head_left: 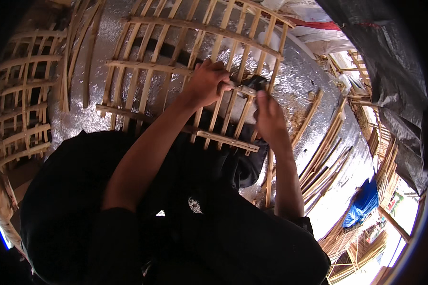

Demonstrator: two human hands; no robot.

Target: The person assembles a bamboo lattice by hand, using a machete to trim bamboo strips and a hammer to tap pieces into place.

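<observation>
A lattice of pale bamboo slats [152, 65] lies across my lap and reaches out over the floor. My left hand [207, 85] is closed on a crosswise bamboo strip [243, 89] in the lattice's middle row. At that strip's right end, my right hand [269, 116] is closed, thumb up, near the lattice's right edge. A dark object [257, 81] sits just beyond the right thumb; its kind is unclear. Whatever the right fingers hold is hidden behind the hand.
Another bamboo lattice [21, 90] stands at the left, beside loose long strips [88, 61]. More bamboo strips [325, 142] lie on the shiny floor [299, 71] to the right. Dark sheeting [385, 61] hangs at the far right, and a blue plastic sheet [364, 202] lies below it.
</observation>
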